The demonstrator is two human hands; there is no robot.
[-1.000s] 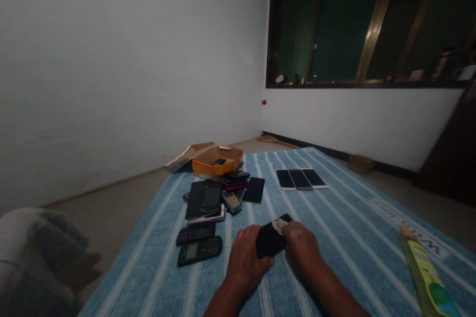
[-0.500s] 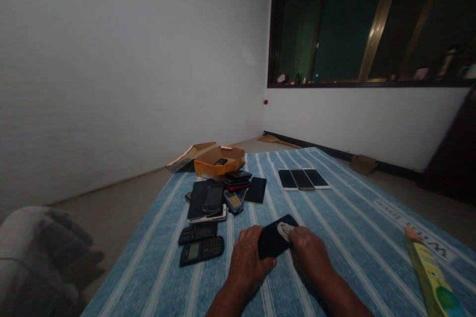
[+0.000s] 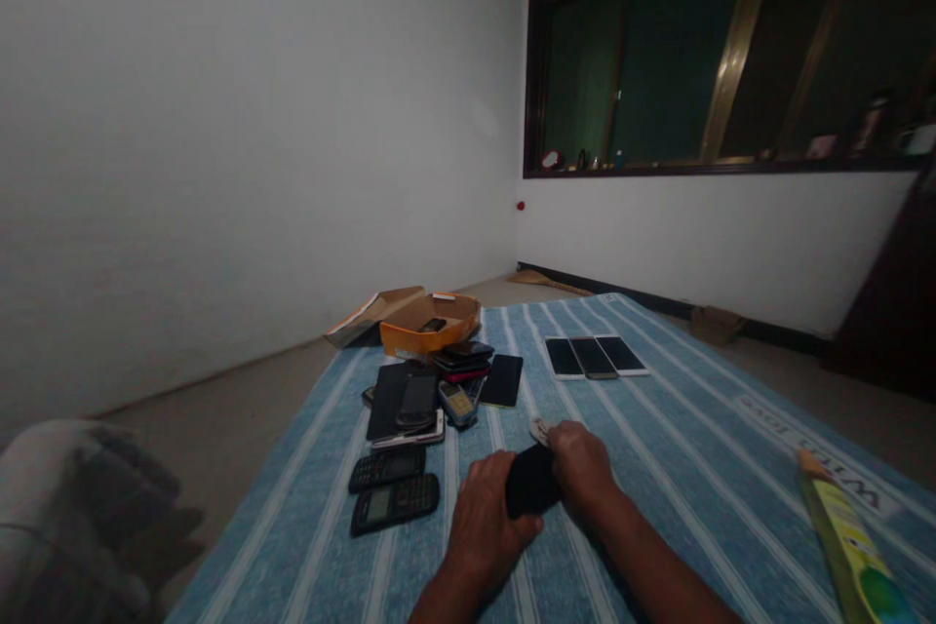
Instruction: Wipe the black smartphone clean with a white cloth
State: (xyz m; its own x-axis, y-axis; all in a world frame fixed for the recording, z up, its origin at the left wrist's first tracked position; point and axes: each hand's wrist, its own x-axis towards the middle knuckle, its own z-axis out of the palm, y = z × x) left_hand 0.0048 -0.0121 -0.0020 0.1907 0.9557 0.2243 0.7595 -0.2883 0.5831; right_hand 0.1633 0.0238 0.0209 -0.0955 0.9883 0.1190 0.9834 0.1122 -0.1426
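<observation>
My left hand (image 3: 484, 515) grips a black phone (image 3: 532, 482) by its left side, just above the striped cloth. In my right hand (image 3: 581, 470) is a small crumpled whitish piece (image 3: 541, 430), perhaps tissue or cloth, pinched at the phone's far right edge. Part of the phone is hidden behind my right fingers. Left of my hands lie two keypad phones, the nearer one (image 3: 395, 504) and the farther one (image 3: 387, 468). Beyond them is a pile of phones (image 3: 418, 398), with a silver-blue keypad phone (image 3: 458, 404) and a dark flat phone (image 3: 502, 380) beside it.
An orange open box (image 3: 420, 341) with a phone inside stands at the far left of the blue striped cloth (image 3: 658, 507). Three smartphones (image 3: 594, 358) lie in a row at the far right. A yellow-green packet (image 3: 848, 536) lies near the right edge.
My right hand has moved the whitish piece from the middle of the phone's face to its far edge. The phone has turned a little; my left hand keeps its grip.
</observation>
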